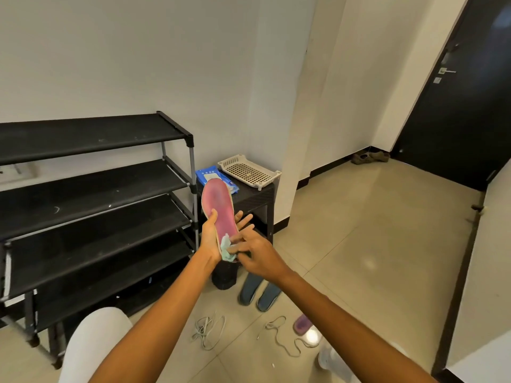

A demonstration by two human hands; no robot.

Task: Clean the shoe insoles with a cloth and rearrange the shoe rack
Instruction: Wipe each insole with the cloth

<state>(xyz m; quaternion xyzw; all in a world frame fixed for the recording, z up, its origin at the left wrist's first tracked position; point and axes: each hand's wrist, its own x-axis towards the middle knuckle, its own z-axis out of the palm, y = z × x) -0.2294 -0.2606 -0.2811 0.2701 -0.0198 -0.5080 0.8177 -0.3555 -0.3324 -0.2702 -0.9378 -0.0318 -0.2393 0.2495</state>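
Observation:
I hold a pink insole upright at centre frame. My left hand grips it from behind, thumb over its left edge and fingertips showing past the right edge. Against the insole's lower end, my right hand pinches a pale green cloth. The black shoe rack stands at the left with bare shelves. A second purple-pink insole lies on the floor at lower right.
A black side table beside the rack carries a white perforated tray and a blue wipes pack. Two blue insoles, loose laces, a black shoe and a white shoe lie on the tiles. A dark door is at the right.

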